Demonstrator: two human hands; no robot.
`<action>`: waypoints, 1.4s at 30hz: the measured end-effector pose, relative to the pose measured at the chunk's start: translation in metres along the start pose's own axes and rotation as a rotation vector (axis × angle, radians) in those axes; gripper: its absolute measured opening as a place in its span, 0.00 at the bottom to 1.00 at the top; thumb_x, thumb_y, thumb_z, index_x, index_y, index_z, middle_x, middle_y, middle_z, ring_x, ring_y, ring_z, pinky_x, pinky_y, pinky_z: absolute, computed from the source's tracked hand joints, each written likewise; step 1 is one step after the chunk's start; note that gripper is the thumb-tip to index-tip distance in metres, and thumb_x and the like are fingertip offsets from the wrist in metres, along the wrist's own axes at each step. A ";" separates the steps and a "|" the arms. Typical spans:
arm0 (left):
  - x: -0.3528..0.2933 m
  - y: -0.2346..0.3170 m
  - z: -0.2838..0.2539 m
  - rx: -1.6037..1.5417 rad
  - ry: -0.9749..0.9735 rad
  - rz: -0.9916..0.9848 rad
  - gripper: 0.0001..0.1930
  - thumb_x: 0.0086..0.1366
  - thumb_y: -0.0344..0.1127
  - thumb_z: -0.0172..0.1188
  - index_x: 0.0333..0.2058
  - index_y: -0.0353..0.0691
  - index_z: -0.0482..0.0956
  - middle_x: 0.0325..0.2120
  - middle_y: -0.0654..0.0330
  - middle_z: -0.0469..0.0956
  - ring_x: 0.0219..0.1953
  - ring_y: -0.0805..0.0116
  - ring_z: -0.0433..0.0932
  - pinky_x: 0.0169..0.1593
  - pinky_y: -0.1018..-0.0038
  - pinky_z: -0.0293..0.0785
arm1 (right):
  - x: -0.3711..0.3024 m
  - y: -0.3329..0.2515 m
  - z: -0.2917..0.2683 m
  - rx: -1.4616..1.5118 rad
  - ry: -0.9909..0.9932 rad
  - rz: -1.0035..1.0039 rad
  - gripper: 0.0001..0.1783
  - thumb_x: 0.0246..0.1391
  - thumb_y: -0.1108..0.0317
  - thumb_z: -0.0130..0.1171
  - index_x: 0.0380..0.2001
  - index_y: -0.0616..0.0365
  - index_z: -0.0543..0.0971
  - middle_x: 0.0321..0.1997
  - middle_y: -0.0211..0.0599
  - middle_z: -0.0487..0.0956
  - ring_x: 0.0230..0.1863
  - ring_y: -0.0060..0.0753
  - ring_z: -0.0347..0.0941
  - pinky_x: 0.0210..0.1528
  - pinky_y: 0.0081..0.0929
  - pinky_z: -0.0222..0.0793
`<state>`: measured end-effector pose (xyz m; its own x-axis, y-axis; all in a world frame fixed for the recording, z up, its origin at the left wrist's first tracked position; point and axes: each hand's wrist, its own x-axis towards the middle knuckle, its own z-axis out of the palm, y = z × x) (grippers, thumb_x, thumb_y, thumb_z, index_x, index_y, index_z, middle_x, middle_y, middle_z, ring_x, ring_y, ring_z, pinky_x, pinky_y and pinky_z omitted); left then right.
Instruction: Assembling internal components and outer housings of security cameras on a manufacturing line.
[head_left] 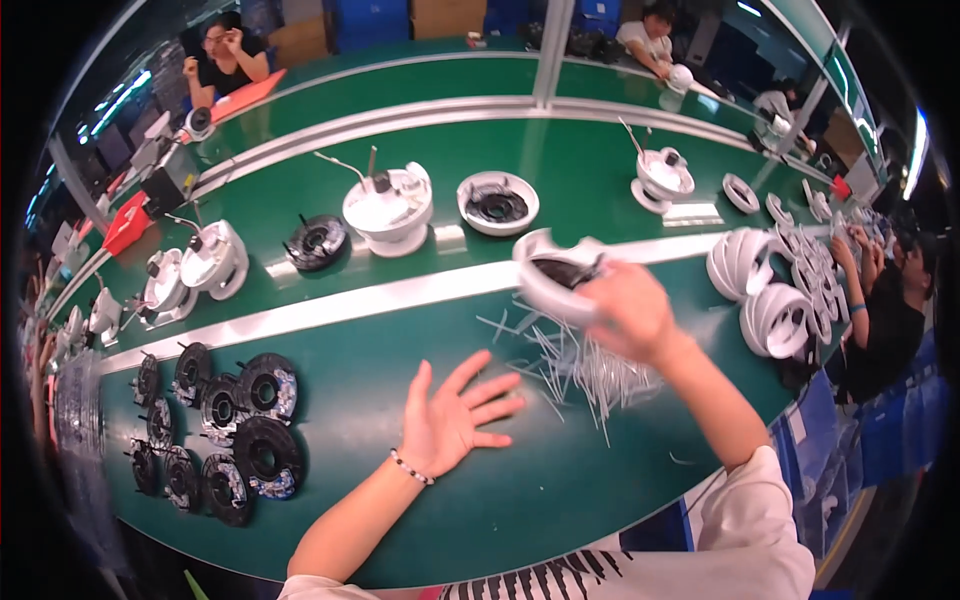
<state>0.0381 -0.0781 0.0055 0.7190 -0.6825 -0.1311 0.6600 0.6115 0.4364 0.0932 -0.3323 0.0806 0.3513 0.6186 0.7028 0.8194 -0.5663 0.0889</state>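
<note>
My right hand [635, 312] is closed on the rim of a white round housing [540, 290] with a dark part inside. The housing is tilted and blurred, held up near the white strip along the green table. Over the bare green surface, my left hand [450, 420] is open, its fingers spread and nothing in it. A loose pile of thin white plastic strips [600, 385], which look like cable ties, lies partly beneath my right hand and forearm.
Several black round parts with circuit boards [268, 450] lie at left. White rings [780, 320] are stacked at right. Beyond the strip stand a white housing with a black insert [520, 222], a black round part [318, 243] and white bowl-shaped units [390, 215]. Other people sit around.
</note>
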 end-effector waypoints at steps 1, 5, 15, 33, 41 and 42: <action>-0.002 -0.001 0.001 -0.006 -0.003 -0.031 0.39 0.55 0.66 0.33 0.57 0.44 0.48 0.53 0.45 0.57 0.53 0.48 0.61 0.40 0.52 0.71 | -0.007 0.025 0.002 -0.051 -0.017 0.089 0.24 0.24 0.75 0.62 0.34 0.58 0.72 0.28 0.36 0.74 0.31 0.39 0.70 0.41 0.40 0.65; 0.008 -0.016 -0.004 -0.009 -0.112 -0.108 0.40 0.54 0.66 0.37 0.56 0.40 0.51 0.53 0.45 0.57 0.53 0.49 0.61 0.44 0.51 0.68 | -0.049 0.110 0.016 -0.266 -0.045 0.310 0.20 0.29 0.73 0.62 0.33 0.60 0.72 0.27 0.43 0.72 0.31 0.47 0.68 0.34 0.37 0.63; 0.004 0.002 0.007 -0.182 -0.076 0.052 0.46 0.49 0.72 0.37 0.57 0.42 0.49 0.55 0.48 0.54 0.57 0.51 0.55 0.54 0.49 0.53 | 0.029 -0.039 0.009 0.121 0.037 -0.202 0.10 0.34 0.74 0.55 0.27 0.58 0.74 0.29 0.35 0.76 0.30 0.32 0.73 0.43 0.38 0.66; -0.010 0.012 0.040 -0.194 -0.080 0.206 0.37 0.56 0.66 0.30 0.49 0.39 0.64 0.45 0.54 0.69 0.46 0.61 0.69 0.50 0.65 0.65 | 0.040 -0.117 0.003 0.319 -0.357 0.320 0.62 0.23 0.42 0.67 0.56 0.67 0.47 0.59 0.63 0.45 0.59 0.64 0.44 0.57 0.50 0.43; -0.011 0.017 0.031 -0.018 -0.120 0.178 0.36 0.55 0.66 0.35 0.49 0.41 0.63 0.44 0.56 0.68 0.46 0.64 0.69 0.48 0.67 0.67 | 0.038 -0.111 0.013 0.354 -0.319 0.275 0.61 0.22 0.42 0.66 0.54 0.69 0.49 0.56 0.62 0.49 0.55 0.61 0.49 0.55 0.49 0.47; -0.012 0.015 0.028 -0.038 -0.116 0.172 0.35 0.55 0.65 0.36 0.49 0.41 0.63 0.44 0.56 0.69 0.45 0.64 0.69 0.48 0.67 0.68 | 0.036 -0.111 0.014 0.370 -0.334 0.277 0.62 0.22 0.41 0.66 0.54 0.69 0.49 0.56 0.61 0.50 0.55 0.61 0.49 0.55 0.49 0.47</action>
<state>0.0332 -0.0722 0.0386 0.7937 -0.6066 0.0464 0.5389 0.7364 0.4090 0.0217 -0.2392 0.0860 0.6506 0.6466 0.3983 0.7592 -0.5407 -0.3623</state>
